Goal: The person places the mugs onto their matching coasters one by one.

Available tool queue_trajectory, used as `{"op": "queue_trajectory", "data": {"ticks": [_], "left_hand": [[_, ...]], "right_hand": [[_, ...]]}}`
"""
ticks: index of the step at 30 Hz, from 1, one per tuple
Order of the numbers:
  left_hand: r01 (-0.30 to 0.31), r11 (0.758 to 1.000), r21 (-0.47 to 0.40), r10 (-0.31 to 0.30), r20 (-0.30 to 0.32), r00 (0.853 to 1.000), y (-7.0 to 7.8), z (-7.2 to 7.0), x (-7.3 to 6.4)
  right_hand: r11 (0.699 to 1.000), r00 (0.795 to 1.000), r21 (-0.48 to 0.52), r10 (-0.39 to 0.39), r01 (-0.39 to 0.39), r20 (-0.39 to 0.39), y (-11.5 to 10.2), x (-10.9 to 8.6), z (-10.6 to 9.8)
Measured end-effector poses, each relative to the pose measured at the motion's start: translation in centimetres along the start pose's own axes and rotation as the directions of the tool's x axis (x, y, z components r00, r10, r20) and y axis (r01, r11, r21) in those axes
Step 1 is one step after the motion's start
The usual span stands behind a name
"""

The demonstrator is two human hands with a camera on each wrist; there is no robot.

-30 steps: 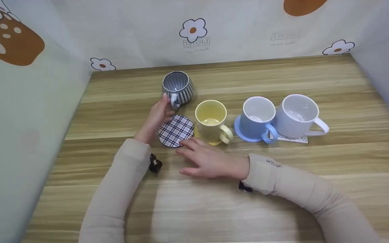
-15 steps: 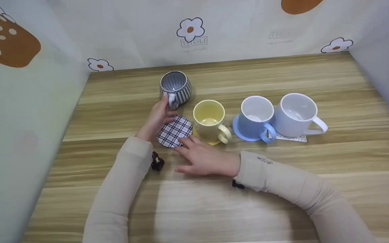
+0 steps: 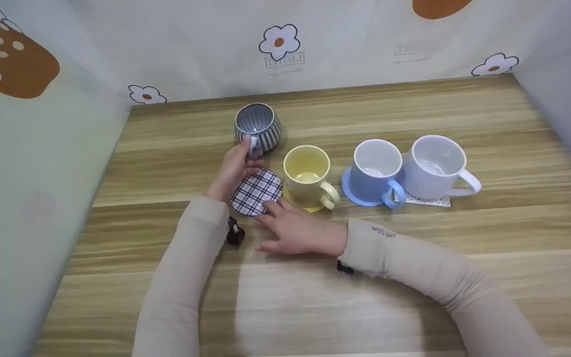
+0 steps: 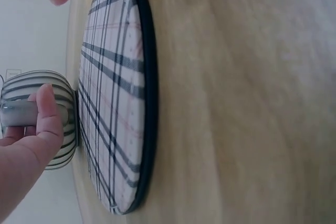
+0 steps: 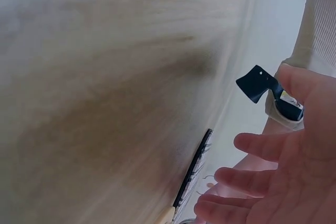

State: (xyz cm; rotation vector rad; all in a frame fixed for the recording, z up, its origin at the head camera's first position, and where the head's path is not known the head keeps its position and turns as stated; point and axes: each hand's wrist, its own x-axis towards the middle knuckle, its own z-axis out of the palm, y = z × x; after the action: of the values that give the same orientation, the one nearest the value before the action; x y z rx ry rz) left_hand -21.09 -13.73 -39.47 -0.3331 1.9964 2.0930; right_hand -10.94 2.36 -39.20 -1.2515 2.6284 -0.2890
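The grey-and-white striped mug (image 3: 268, 138) stands upright at the back left of the table. My left hand (image 3: 232, 171) grips its handle (image 4: 20, 113), with fingers wrapped round it in the left wrist view. In front of that mug lies a round plaid coaster (image 3: 255, 198), dark-edged in the left wrist view (image 4: 113, 103). My right hand (image 3: 298, 230) hovers palm down, fingers spread, its fingertips overlapping the coaster's near right edge. From the right wrist view, those fingers (image 5: 247, 182) are apart with nothing between them.
A yellow mug (image 3: 307, 191) on a yellow coaster stands just right of the plaid one. Further right are a blue mug (image 3: 372, 186) on a blue coaster and a white mug (image 3: 427, 181) on a square patterned coaster. Patterned cloth walls (image 3: 206, 54) enclose the table.
The left hand has closed further round the striped mug's handle, and its forearm has shifted slightly right. The right forearm has drifted a little left. All mugs and coasters stay in place.
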Motion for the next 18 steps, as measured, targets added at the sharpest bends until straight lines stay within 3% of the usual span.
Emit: {"op": "queue_trajectory", "data": {"ticks": [8, 18], "left_hand": [[-0.040, 0.999, -0.012, 0.039, -0.011, 0.999, -0.47, 0.52, 0.36], [-0.041, 0.999, -0.025, 0.041, -0.019, 0.999, -0.71, 0.82, 0.69]], "right_hand": [[0.999, 1.000, 0.030, 0.016, -0.016, 0.021, 0.18, 0.42, 0.09], [0.999, 0.999, 0.036, 0.019, -0.020, 0.032, 0.51, 0.55, 0.15]]}}
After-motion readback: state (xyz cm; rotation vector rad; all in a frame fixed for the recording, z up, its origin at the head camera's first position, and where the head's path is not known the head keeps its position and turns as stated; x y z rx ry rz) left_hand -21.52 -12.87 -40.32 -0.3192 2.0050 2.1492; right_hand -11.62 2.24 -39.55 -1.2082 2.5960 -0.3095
